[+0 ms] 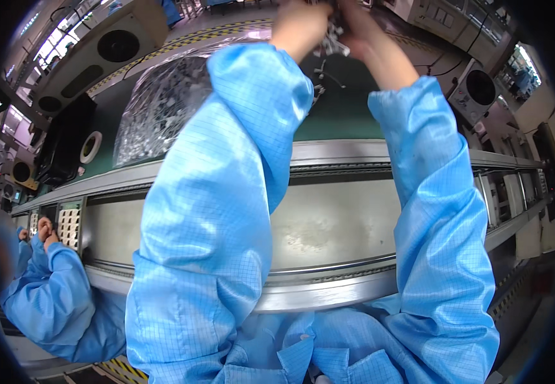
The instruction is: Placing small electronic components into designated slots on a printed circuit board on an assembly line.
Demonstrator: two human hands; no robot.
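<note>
At the top edge, both arms in blue checked sleeves reach out over the green bench (348, 121) beyond the conveyor. A bunch of small white parts (333, 43), perhaps wired connectors, hangs between my hands. My left hand (300, 29) is curled closed against the bunch. Close beside it on the right is my right hand (362, 35), its fingers partly cut off by the picture edge and blurred. A few loose white pieces (319, 93), one with a thin wire, lie below the hands. To the left, a large clear plastic bag (159, 109) holds many similar small parts.
A metal-railed conveyor (335, 217) runs across in front of me. At left, a person (53, 288) in blue works by a tray of small parts (70, 226). A tape roll (90, 147), a black bin (66, 137) and box-shaped units with round dark openings (118, 46) stand around the bench.
</note>
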